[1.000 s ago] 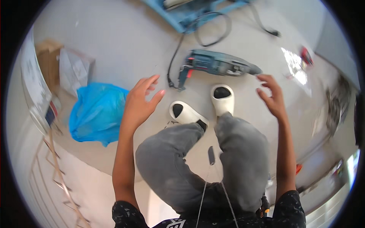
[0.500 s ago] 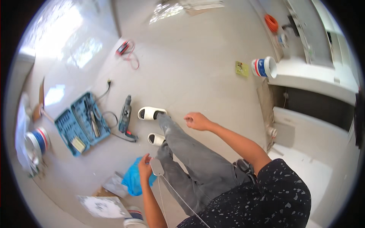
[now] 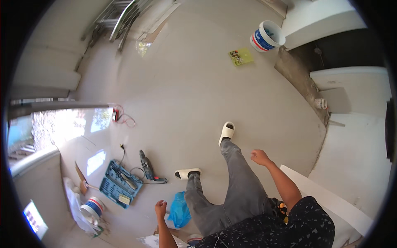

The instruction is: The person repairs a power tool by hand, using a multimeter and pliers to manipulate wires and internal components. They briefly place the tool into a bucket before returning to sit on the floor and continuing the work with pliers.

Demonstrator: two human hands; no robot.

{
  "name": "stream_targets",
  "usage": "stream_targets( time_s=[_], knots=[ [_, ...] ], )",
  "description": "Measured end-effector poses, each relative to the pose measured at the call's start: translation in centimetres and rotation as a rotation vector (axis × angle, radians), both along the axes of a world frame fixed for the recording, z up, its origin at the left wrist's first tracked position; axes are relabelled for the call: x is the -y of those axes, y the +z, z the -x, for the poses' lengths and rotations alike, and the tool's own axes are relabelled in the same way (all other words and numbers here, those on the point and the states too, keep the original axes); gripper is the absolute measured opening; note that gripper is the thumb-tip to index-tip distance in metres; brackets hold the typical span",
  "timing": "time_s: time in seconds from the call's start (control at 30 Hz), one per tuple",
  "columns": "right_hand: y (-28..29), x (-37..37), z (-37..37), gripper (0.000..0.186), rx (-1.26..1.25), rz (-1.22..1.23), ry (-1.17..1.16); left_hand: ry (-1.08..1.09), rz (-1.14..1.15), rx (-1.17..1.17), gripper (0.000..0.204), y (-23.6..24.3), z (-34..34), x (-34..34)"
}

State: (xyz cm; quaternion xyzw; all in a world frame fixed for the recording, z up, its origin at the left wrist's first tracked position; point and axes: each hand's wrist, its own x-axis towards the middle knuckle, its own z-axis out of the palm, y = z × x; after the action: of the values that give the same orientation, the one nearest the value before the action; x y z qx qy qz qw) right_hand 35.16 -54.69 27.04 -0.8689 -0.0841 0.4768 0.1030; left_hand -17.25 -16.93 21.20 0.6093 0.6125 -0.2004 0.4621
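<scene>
My left hand hangs beside my leg near a blue plastic bag; its fingers are slightly bent and apart, with nothing in them. My right hand hovers over the floor in front of my thigh. Its fingers are curled in loosely, and no object shows in it. A corded power drill lies left of my slippers. Next to the drill is an opened blue tool case holding a few tools and a pale box. Both hands are apart from all of these.
A white bucket with blue and red bands stands at the upper right by a yellow-green organizer box. A red device with leads lies by the doorway. A ladder leans at the upper left. Another bucket sits lower left.
My body has turned and one foot has stepped forward, so the legs stand wider apart. The drill and case sit lower in view, and the ladder has come into sight. Both hands remain free.
</scene>
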Motion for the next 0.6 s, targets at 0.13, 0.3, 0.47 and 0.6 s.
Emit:
stream_targets(
  time_s=[0.13, 0.3, 0.47, 0.6],
  knots=[
    [-1.2, 4.8, -5.1, 0.038, -0.057, -0.012, -0.196, -0.046, 0.053, 0.011, 0.032, 2.0, -12.0, 1.7],
    [-0.7, 6.8, -15.2, 0.038, -0.091, -0.071, -0.227, -0.194, 0.256, 0.099, 0.034, 3.4, -33.8, 7.2],
    [1.4, 8.0, -29.5, 0.036, 0.002, -0.154, -0.3, -0.325, 0.31, 0.328, 0.036, 3.4, -55.5, 11.5],
    [2.1, 7.4, -38.5, 0.031, 0.089, -0.279, -0.403, -0.459, 0.286, 0.343, 0.035, 0.2, -67.9, 10.9]
  ],
)
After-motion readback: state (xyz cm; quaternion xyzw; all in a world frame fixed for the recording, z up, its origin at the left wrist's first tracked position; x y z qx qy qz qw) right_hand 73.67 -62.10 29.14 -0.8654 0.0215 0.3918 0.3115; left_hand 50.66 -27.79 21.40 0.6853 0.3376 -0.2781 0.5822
